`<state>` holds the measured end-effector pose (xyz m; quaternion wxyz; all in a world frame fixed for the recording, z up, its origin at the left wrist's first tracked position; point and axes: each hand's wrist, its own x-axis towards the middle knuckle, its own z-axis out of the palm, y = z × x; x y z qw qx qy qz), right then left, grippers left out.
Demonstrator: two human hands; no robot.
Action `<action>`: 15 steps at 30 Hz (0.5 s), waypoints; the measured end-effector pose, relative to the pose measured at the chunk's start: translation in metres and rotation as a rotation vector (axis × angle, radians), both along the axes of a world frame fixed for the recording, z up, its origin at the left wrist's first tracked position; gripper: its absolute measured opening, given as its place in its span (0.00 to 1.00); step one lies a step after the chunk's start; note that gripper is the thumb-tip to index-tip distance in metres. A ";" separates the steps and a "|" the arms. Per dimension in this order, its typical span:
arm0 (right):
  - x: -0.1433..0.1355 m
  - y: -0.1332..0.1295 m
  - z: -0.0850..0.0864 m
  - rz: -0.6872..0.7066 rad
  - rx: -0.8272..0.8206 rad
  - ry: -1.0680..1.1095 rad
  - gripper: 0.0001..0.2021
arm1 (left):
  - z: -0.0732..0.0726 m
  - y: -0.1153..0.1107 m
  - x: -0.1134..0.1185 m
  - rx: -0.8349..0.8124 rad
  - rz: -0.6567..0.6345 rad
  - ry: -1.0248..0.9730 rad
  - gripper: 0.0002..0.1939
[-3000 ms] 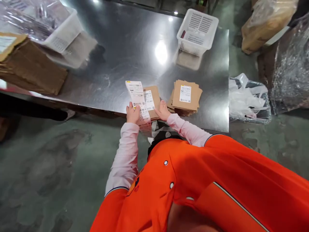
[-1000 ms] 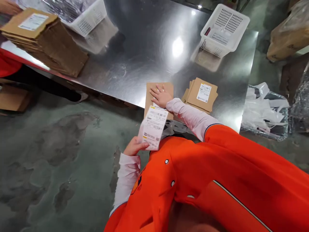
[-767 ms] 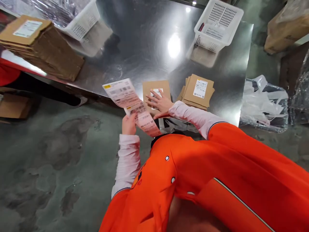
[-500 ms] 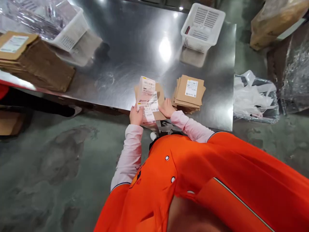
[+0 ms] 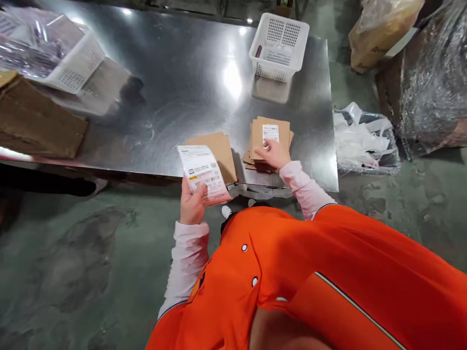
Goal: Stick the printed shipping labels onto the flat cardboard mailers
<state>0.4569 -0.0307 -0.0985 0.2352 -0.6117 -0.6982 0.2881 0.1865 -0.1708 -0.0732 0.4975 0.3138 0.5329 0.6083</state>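
My left hand [image 5: 192,201] is closed on a strip of printed shipping labels [image 5: 204,172], thumb on top, at the table's front edge. The strip is partly over a plain brown cardboard mailer [image 5: 222,153], which seems to lie on others. To the right, my right hand [image 5: 275,154] is over a stack of cardboard mailers [image 5: 260,129], its fingers bent but apart. Its fingertips are at the lower part of the white label [image 5: 270,131] on the top mailer and hide some of it. Whether they press on it I cannot tell.
A white plastic basket [image 5: 279,46] stands at the back right of the metal table [image 5: 182,87]. At left are a basket of clear plastic packets [image 5: 82,63] and a tall cardboard stack [image 5: 40,119]. White bags [image 5: 365,141] lie beyond the right edge. A person's leg [image 5: 47,182] shows at left.
My right hand has gone from the mailer in front of me to the stack on the right. My left hand now has the labels raised off the mailer. The view has shifted.
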 end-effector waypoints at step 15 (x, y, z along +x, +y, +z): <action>-0.105 -0.059 0.031 0.444 -0.158 0.253 0.13 | -0.043 -0.009 0.019 -0.165 0.212 0.047 0.25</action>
